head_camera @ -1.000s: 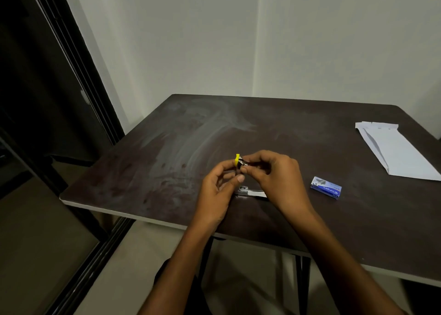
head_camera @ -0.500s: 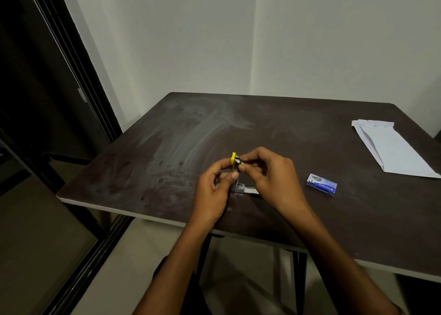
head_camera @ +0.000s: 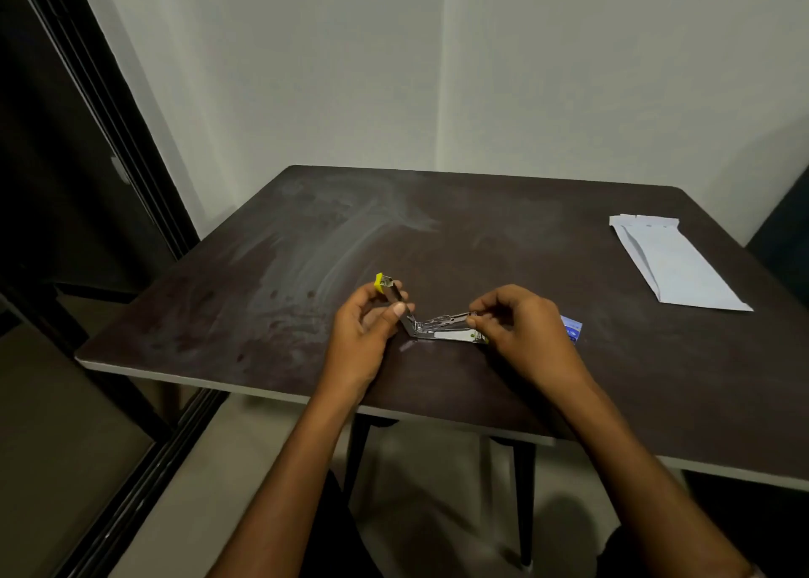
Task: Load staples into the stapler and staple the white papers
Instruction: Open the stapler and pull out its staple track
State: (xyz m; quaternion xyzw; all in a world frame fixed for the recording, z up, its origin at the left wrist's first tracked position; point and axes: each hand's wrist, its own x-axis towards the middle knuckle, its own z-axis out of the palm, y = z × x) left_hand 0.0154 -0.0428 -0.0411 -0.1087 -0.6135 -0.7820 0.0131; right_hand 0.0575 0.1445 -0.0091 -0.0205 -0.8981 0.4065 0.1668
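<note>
Metal stapler point(head_camera: 431, 326) lies opened in a wide V near the front edge of the dark table point(head_camera: 481, 236), held by both hands.

Its lower part runs flat from left to right, and the top arm with the yellow cap point(head_camera: 379, 280) points up and to the left. Left hand point(head_camera: 365, 336) pinches this raised arm; right hand point(head_camera: 518, 330) pinches the thin inner rail at its right end. Blue staple box point(head_camera: 571, 329) sits just behind the right hand, and the white papers point(head_camera: 674, 264) lie well apart at far right.

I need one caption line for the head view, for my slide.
Both hands, left hand and right hand, hold the stapler swung open above the table.
</note>
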